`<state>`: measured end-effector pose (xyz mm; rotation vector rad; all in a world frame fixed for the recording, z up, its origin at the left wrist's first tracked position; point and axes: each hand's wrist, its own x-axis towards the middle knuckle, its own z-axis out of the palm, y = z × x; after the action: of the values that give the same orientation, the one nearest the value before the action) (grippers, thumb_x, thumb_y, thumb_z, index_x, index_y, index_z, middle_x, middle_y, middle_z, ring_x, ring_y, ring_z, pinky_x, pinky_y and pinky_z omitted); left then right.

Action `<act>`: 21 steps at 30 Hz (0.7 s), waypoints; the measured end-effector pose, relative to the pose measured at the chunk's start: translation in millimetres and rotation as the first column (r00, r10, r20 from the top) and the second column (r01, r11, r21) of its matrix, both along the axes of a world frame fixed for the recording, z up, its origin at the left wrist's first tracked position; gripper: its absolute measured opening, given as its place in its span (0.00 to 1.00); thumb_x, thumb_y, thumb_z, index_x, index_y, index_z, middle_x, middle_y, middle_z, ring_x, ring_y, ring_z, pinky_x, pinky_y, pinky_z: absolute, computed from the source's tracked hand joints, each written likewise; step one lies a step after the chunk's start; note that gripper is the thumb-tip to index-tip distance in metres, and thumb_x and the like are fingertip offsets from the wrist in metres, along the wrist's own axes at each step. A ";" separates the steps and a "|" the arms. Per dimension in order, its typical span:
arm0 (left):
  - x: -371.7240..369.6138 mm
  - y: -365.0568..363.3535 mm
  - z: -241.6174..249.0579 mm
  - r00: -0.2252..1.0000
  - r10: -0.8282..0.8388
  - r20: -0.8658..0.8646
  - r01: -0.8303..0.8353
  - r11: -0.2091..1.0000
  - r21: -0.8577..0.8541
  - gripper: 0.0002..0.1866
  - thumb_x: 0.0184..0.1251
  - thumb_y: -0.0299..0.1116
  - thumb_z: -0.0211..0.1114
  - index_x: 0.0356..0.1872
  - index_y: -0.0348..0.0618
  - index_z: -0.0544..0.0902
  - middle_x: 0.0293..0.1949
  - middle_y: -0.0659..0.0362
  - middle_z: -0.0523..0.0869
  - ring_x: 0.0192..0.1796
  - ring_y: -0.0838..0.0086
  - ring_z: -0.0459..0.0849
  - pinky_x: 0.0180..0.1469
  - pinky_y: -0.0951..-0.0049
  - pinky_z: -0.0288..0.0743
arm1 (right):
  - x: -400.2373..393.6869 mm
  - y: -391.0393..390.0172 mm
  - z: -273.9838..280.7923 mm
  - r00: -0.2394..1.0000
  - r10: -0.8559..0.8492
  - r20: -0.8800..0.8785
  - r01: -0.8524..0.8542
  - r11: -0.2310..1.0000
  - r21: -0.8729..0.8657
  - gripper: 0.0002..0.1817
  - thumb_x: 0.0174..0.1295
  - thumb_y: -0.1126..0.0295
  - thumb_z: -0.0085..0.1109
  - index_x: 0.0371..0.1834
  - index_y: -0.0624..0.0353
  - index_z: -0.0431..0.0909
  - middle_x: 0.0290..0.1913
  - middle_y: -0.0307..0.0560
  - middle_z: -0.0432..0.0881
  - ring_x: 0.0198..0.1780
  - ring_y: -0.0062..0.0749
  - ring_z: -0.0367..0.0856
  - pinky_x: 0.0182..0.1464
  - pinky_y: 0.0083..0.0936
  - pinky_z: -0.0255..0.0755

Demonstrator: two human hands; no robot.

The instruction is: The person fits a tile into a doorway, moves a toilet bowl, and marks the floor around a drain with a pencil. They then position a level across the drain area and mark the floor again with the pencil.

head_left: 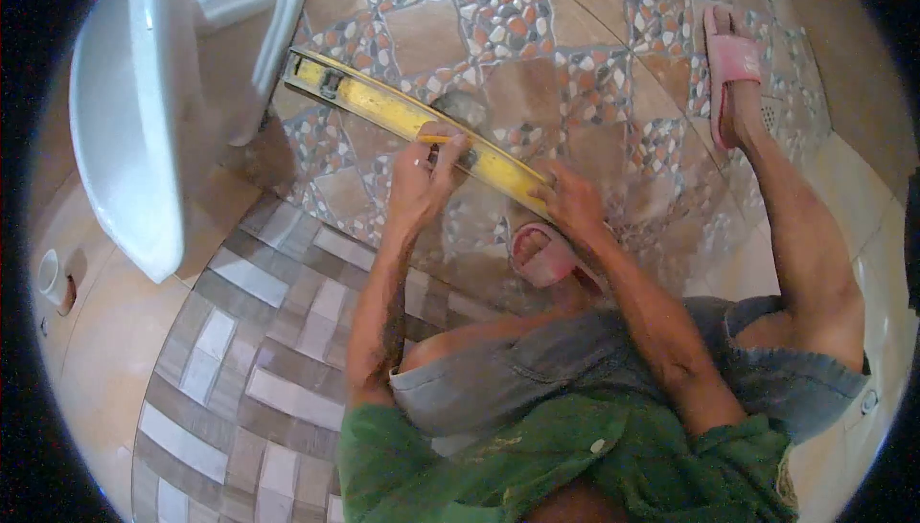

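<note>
A long yellow spirit level (383,109) lies slantwise over the pebble-patterned floor, its far end at the upper left. My left hand (424,176) is closed at the middle of the level, thumb and fingers over its edge beside the centre vial. A thin orange-yellow stick (436,139) shows at those fingers; I cannot tell whether it is a pencil. My right hand (572,199) grips the level's near end, fingers wrapped over the edge. Just behind the level, a round grey patch (462,109) on the floor is partly covered by it.
On the left stands a white ceramic basin (125,140) with a white curved ceramic piece (278,34) beside it. Pink slippers (736,58) are on my feet. A floor grate (769,117) sits at right. Grey-and-white patterned tiles (259,331) cover the lower left, near a small white cup-like object (55,279).
</note>
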<state>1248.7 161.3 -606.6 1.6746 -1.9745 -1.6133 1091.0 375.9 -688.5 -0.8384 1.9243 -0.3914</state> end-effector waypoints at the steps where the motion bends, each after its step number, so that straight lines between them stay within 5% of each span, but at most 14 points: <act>1: 0.1 6.2 0.3 1.000 -0.023 0.015 0.021 0.995 0.099 0.11 0.68 0.37 0.62 0.40 0.39 0.83 0.31 0.51 0.87 0.35 0.67 0.86 0.39 0.69 0.76 | 1.1 5.5 -3.0 0.999 0.001 -0.041 -0.002 1.000 -0.013 0.26 0.55 0.54 0.69 0.57 0.48 0.77 0.40 0.57 0.83 0.43 0.57 0.81 0.44 0.43 0.74; 6: -13.1 1.2 -11.9 0.982 -0.187 0.018 0.188 0.980 -0.072 0.10 0.67 0.36 0.62 0.38 0.38 0.83 0.26 0.48 0.85 0.30 0.58 0.85 0.36 0.64 0.76 | 6.8 -8.6 10.6 0.999 -0.015 -0.037 0.018 0.996 0.087 0.29 0.53 0.55 0.70 0.57 0.54 0.75 0.44 0.59 0.82 0.47 0.57 0.80 0.48 0.43 0.73; 9: -20.1 3.4 -15.3 0.975 -0.219 0.035 0.221 0.973 -0.069 0.10 0.66 0.35 0.62 0.37 0.38 0.82 0.25 0.46 0.84 0.29 0.54 0.84 0.35 0.61 0.76 | 14.9 8.7 -11.1 0.976 -0.010 -0.219 -0.011 0.996 -0.093 0.36 0.51 0.54 0.71 0.60 0.62 0.70 0.54 0.60 0.76 0.57 0.56 0.74 0.55 0.45 0.69; 12: -19.6 7.5 -27.5 0.970 -0.234 0.065 0.234 0.972 0.005 0.10 0.65 0.35 0.63 0.39 0.39 0.83 0.26 0.45 0.84 0.31 0.52 0.85 0.36 0.59 0.76 | 12.6 -10.3 11.3 0.961 0.072 -0.269 -0.030 0.987 0.157 0.44 0.49 0.53 0.73 0.65 0.65 0.62 0.63 0.61 0.65 0.67 0.58 0.62 0.61 0.51 0.62; 19: -21.9 57.3 -44.0 0.955 -0.280 -0.100 0.265 0.954 -0.136 0.10 0.64 0.38 0.62 0.41 0.45 0.84 0.31 0.44 0.85 0.33 0.51 0.85 0.37 0.58 0.78 | 15.3 -24.6 36.3 0.929 -0.022 -0.370 0.054 0.996 0.075 0.50 0.45 0.58 0.76 0.72 0.48 0.55 0.73 0.59 0.49 0.73 0.63 0.49 0.66 0.64 0.50; 21: -22.7 33.8 -22.2 0.951 -0.293 0.099 0.300 0.952 -0.067 0.09 0.65 0.35 0.61 0.41 0.44 0.83 0.32 0.45 0.85 0.34 0.51 0.86 0.37 0.59 0.79 | 18.5 -17.9 29.3 0.918 -0.035 -0.394 0.043 0.999 0.011 0.51 0.45 0.59 0.76 0.73 0.43 0.54 0.75 0.59 0.46 0.75 0.64 0.45 0.67 0.65 0.47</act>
<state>1226.0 195.1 -628.8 1.5012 -2.3995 -1.5409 1109.5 358.0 -659.2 -0.9196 2.3160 -0.2375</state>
